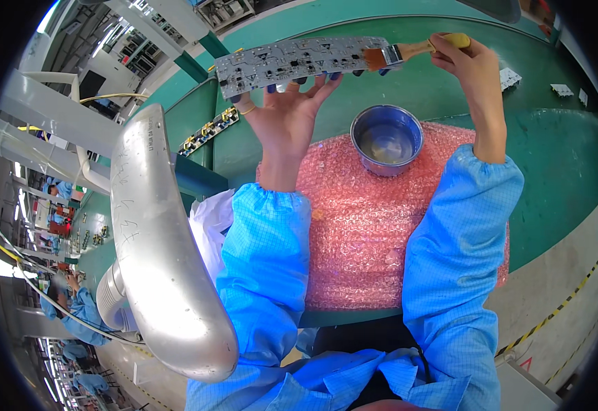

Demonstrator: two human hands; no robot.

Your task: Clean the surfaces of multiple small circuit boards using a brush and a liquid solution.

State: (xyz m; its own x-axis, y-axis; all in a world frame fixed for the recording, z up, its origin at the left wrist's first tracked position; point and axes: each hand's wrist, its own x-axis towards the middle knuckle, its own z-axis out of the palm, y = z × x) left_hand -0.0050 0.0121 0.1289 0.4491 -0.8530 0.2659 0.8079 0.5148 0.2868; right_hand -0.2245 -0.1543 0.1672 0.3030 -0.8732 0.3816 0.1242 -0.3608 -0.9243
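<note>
Now, left hand: we hold the circuit board flat on spread fingers.
Right hand: we grip the paintbrush; we judge light, even strokes best above the metal bowl.

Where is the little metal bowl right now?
The metal bowl sits on the pink bubble wrap, centre of the head view, between the person's forearms.

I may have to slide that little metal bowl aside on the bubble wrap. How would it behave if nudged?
The metal bowl looks thin-walled and small, so probably light. It holds clear liquid, so a quick push would likely slosh it. The pink bubble wrap beneath is soft and uneven; the bowl may catch and tip rather than glide.
</note>
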